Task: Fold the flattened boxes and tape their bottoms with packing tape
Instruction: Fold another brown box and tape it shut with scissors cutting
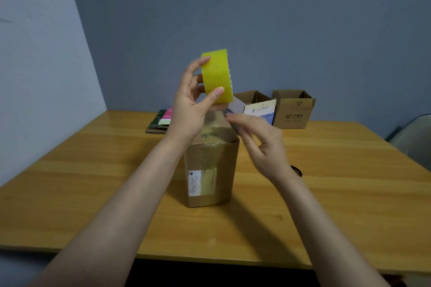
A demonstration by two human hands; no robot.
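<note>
A tall brown cardboard box (pixel 211 170) stands upright in the middle of the wooden table (pixel 93 182), with a white label on its near side and its top flaps folded shut. My left hand (pixel 191 105) holds a yellow roll of packing tape (pixel 217 74) up above the box, thumb and fingers around its rim. My right hand (pixel 261 140) hovers at the box's top right edge, blurred, fingers loosely curled; whether it holds a tape end cannot be made out.
Two folded open boxes (pixel 292 109) stand at the table's back right, with a white-and-blue packet (pixel 260 112) leaning between them. A stack of flattened boxes and coloured cards (pixel 161 121) lies at the back left. A chair (pixel 415 137) is at the right edge.
</note>
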